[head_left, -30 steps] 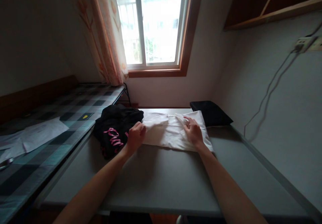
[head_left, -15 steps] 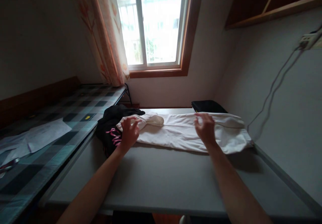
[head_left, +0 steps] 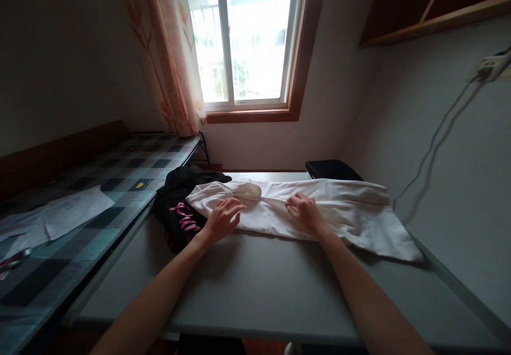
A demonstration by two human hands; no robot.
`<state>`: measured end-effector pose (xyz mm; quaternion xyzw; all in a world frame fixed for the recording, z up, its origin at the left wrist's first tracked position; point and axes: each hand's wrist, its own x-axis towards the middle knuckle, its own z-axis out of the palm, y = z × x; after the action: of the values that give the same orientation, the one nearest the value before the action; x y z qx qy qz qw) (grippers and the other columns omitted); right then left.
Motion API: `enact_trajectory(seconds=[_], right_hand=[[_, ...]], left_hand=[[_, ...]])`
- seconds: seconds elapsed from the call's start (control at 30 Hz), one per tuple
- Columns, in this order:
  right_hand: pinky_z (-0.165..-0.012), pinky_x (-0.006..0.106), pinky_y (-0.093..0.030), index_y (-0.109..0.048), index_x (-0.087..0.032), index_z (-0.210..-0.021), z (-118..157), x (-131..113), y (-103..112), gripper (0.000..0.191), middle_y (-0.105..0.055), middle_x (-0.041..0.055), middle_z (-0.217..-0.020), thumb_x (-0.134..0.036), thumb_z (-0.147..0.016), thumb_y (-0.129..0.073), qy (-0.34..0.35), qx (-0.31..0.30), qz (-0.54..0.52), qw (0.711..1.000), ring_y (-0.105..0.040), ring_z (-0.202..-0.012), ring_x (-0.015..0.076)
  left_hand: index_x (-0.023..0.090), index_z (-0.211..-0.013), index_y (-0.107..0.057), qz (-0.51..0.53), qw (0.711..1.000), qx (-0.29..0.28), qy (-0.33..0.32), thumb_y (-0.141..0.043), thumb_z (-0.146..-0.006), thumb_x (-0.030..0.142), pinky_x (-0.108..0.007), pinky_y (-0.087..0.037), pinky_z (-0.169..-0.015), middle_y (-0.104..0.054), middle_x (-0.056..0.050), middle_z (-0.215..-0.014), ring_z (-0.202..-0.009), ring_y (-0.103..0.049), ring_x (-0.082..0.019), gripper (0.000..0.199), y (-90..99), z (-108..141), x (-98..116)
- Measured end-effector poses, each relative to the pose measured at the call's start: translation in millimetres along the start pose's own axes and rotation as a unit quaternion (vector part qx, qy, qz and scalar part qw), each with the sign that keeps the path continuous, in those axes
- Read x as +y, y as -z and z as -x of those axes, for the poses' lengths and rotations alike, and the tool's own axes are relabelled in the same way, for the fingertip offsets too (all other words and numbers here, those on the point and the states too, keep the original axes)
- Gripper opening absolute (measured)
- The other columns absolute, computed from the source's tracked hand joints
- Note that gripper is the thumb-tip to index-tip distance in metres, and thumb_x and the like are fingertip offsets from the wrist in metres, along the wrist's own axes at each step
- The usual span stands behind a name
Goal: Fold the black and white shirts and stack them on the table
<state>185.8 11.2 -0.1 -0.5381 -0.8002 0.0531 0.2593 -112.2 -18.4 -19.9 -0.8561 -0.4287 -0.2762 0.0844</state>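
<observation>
A long white garment (head_left: 359, 211) lies stretched from left to right over the grey table (head_left: 255, 286), its left end overlapping a bunched black garment (head_left: 175, 200) with pink lettering. Over the left part of the white cloth is my left hand (head_left: 223, 217), fingers apart, thumb toward the right, holding nothing. My right hand (head_left: 306, 211) is at the middle of the white cloth, fingers spread and bent down on or just above it. A light rounded fold (head_left: 249, 191) of the cloth shows between and beyond both hands.
A black flat item (head_left: 333, 169) sits at the table's back right. Left of the table is a bed (head_left: 131, 161) with a checked cover and papers (head_left: 75, 211) on it. A cable (head_left: 433, 137) hangs down the right wall; a window (head_left: 255, 41) is ahead.
Both hands have moved inward, closer to each other; the left also came lower, nearer to me. The right end of the white garment now reaches farther right and lies flatter.
</observation>
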Motion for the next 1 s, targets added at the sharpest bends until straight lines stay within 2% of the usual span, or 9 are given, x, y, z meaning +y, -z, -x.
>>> enact_trajectory(seconds=[0.2,0.27,0.4,0.5,0.57,0.7,0.8,0.9,1.0], right_hand=[[-0.053,0.023,-0.038,-0.074,-0.018,-0.075,9.6,-29.0,9.7,0.027,-0.062,-0.0016,-0.061,-0.041,-0.08,-0.061,0.098,-0.314,-0.247,0.912,-0.051,-0.056,0.0129],[-0.051,0.023,-0.037,-0.073,-0.017,-0.071,9.8,-34.3,5.1,0.032,-0.06,-0.002,-0.058,-0.043,-0.083,-0.058,0.113,-0.346,-0.263,0.894,-0.049,-0.054,0.0119],[-0.062,0.026,-0.045,-0.073,-0.017,-0.091,4.9,-29.3,-6.6,0.034,-0.066,0.0025,-0.072,-0.041,-0.09,-0.05,0.063,-0.192,-0.261,0.944,-0.057,-0.064,0.0152],[-0.078,0.031,-0.048,-0.068,-0.017,-0.111,3.7,-18.6,-15.1,0.031,-0.067,0.0093,-0.096,-0.032,-0.086,-0.058,0.011,-0.046,-0.113,0.992,-0.062,-0.084,0.0198],[-0.084,0.033,-0.046,-0.068,-0.018,-0.112,4.4,-14.1,-19.9,0.032,-0.064,0.0127,-0.105,-0.031,-0.084,-0.062,-0.013,-0.013,0.003,1.0,-0.061,-0.095,0.023],[-0.084,0.035,-0.044,-0.07,-0.019,-0.091,0.1,-13.0,-26.2,0.019,-0.065,0.0136,-0.102,-0.025,-0.089,-0.052,-0.052,-0.016,0.122,0.991,-0.061,-0.094,0.0247],[-0.078,0.035,-0.044,-0.067,-0.019,-0.09,-14.7,-8.9,-26.1,0.022,-0.068,0.014,-0.094,-0.02,-0.09,-0.044,-0.102,0.006,0.072,0.992,-0.062,-0.085,0.0239],[-0.069,0.033,-0.045,-0.061,-0.018,-0.096,-39.2,5.7,-16.5,0.022,-0.067,0.0118,-0.085,-0.025,-0.088,-0.042,-0.183,0.128,-0.076,0.972,-0.061,-0.076,0.0227],[-0.062,0.032,-0.046,-0.055,-0.02,-0.086,-65.5,27.2,10.3,0.02,-0.059,0.0041,-0.069,-0.034,-0.085,-0.042,-0.206,0.305,-0.242,0.898,-0.056,-0.066,0.02]], left_hand=[[0.025,-0.145,-0.04,0.027,0.999,-0.027,-0.003,-0.052,-0.086,0.013,-0.045,-0.037,-0.109,-0.046,-0.01,-0.146,-0.135,-0.041,-0.025,0.061,-2.6,-0.9,14.2],[0.027,-0.144,-0.043,0.036,0.997,-0.058,-0.022,-0.048,-0.088,0.01,-0.045,-0.035,-0.11,-0.045,-0.008,-0.147,-0.138,-0.037,-0.024,0.058,-3.6,-1.7,18.0],[0.029,-0.122,-0.063,0.058,0.991,-0.107,-0.052,-0.046,-0.094,0.016,-0.044,-0.037,-0.107,-0.058,-0.005,-0.136,-0.135,-0.041,-0.023,0.036,-4.9,-3.6,23.2],[0.025,-0.109,-0.067,0.064,0.991,-0.108,-0.055,-0.048,-0.095,0.023,-0.042,-0.04,-0.102,-0.065,-0.005,-0.125,-0.121,-0.051,-0.022,0.024,-4.1,-5.1,25.7],[0.023,-0.108,-0.066,0.063,0.991,-0.101,-0.053,-0.046,-0.096,0.024,-0.041,-0.042,-0.098,-0.066,-0.007,-0.12,-0.113,-0.055,-0.022,0.023,-2.9,-5.9,26.9],[0.02,-0.106,-0.061,0.136,0.987,-0.073,-0.035,-0.038,-0.098,0.022,-0.036,-0.046,-0.092,-0.067,-0.008,-0.108,-0.104,-0.057,-0.02,0.024,0.2,-6.6,26.2],[0.019,-0.099,-0.058,0.198,0.98,-0.024,-0.004,-0.036,-0.099,0.023,-0.033,-0.048,-0.085,-0.064,-0.008,-0.098,-0.094,-0.058,-0.018,0.022,5.8,-6.8,20.4],[0.021,-0.091,-0.055,0.205,0.978,0.041,0.026,-0.036,-0.097,0.026,-0.032,-0.048,-0.082,-0.062,-0.005,-0.089,-0.088,-0.057,-0.018,0.021,17.5,-6.9,10.4],[0.022,-0.081,-0.052,0.189,0.975,0.108,0.052,-0.034,-0.096,0.031,-0.032,-0.048,-0.077,-0.058,-0.004,-0.08,-0.08,-0.055,-0.018,0.026,34.0,-6.5,-1.4]])
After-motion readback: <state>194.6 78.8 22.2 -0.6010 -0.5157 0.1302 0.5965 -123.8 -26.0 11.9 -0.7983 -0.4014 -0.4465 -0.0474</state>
